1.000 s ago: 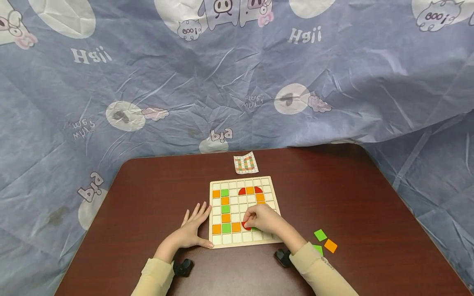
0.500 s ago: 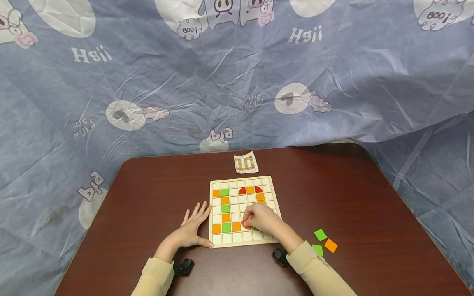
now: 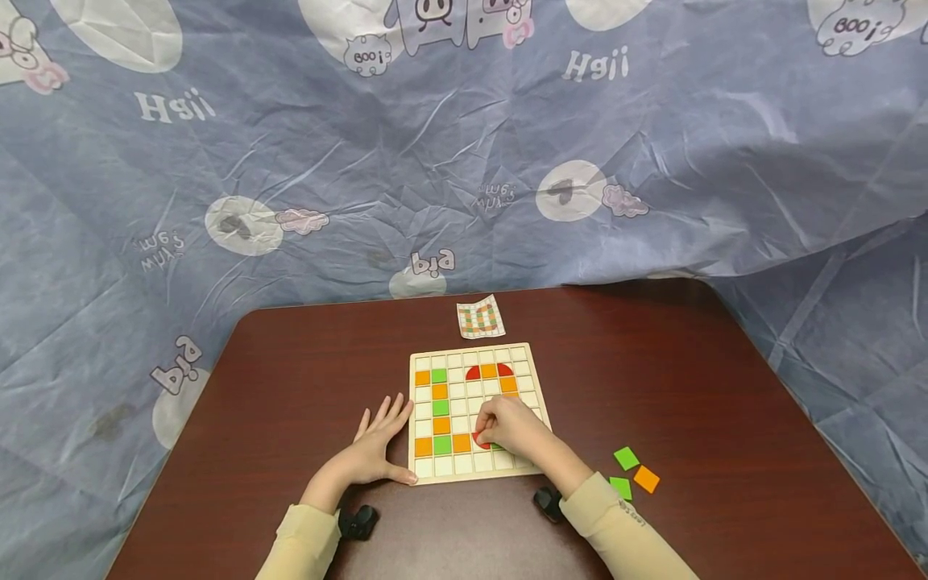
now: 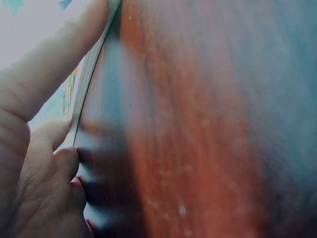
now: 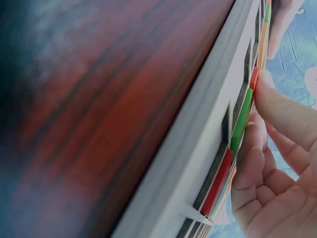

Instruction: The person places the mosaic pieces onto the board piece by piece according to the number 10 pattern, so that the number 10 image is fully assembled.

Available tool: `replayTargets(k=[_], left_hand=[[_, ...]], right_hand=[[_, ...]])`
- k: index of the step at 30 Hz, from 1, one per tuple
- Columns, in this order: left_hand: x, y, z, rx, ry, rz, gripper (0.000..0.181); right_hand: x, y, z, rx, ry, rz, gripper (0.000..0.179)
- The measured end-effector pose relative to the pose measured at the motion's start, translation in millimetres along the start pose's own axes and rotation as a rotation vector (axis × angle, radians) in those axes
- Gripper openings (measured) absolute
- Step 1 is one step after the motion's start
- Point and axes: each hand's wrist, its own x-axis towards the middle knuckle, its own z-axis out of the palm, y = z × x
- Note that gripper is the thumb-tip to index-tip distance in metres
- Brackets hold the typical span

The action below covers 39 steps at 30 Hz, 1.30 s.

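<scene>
A pale wooden grid board (image 3: 464, 474) lies on the table with orange, green and red tiles in several cells. My left hand (image 3: 371, 453) is spread along the board's left edge, its thumb at the near corner; in the left wrist view that thumb (image 4: 54, 54) lies along the rim. Over the lower middle of the board, my right hand (image 3: 513, 427) pinches a red rounded tile (image 3: 479, 441) at its cell. The right wrist view has this red tile (image 5: 254, 79) under the thumb, beside a green tile (image 5: 240, 121) and another red tile (image 5: 218, 182). The right hand covers some cells in the head view.
Behind the board lies a small paper card (image 3: 480, 317) printed with a coloured grid pattern. To the right, two green tiles (image 3: 626, 458) and an orange tile (image 3: 646, 479) lie loose on the dark wooden table (image 3: 725, 419). A blue patterned cloth (image 3: 435, 161) hangs behind.
The right forearm has shifted slightly left, showing more of the nearer loose green tile. Both hands otherwise keep their places, with the red tile still between the right fingers.
</scene>
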Motion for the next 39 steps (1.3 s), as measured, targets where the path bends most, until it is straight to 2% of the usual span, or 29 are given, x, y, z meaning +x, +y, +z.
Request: replayTargets(k=[5, 9, 17, 20, 25, 29, 39], left_hand=[[0.2, -1.1, 0.1, 0.005, 0.001, 0.001, 0.12], [0.0, -1.5, -0.7, 0.008, 0.0, 0.002, 0.12], [-0.2, 0.2, -2.2, -0.006, -0.001, 0.012, 0.119], [-0.3, 0.7, -2.3, -0.008, -0.002, 0.01, 0.119], [-0.5, 0.5, -1.8, -0.007, 0.003, 0.004, 0.12], [-0.7, 0.3, -1.6, 0.0, 0.006, -0.001, 0.12], [-1.1, 0.9, -0.9, -0.01, 0.009, 0.001, 0.12]], right_hand=[[0.3, 1, -2, -0.001, 0.017, 0.003, 0.017], [-3.6, 5, -9, 0.037, 0.043, 0.02, 0.015], [-20.7, 27, -41, 0.169, 0.079, 0.113, 0.006], [-30.9, 41, -55, 0.205, 0.098, 0.138, 0.007], [-53.3, 65, -75, 0.241, 0.108, 0.165, 0.019], [-73.3, 83, -89, 0.283, 0.11, 0.225, 0.028], [-111.2, 115, -102, 0.357, 0.076, 0.25, 0.041]])
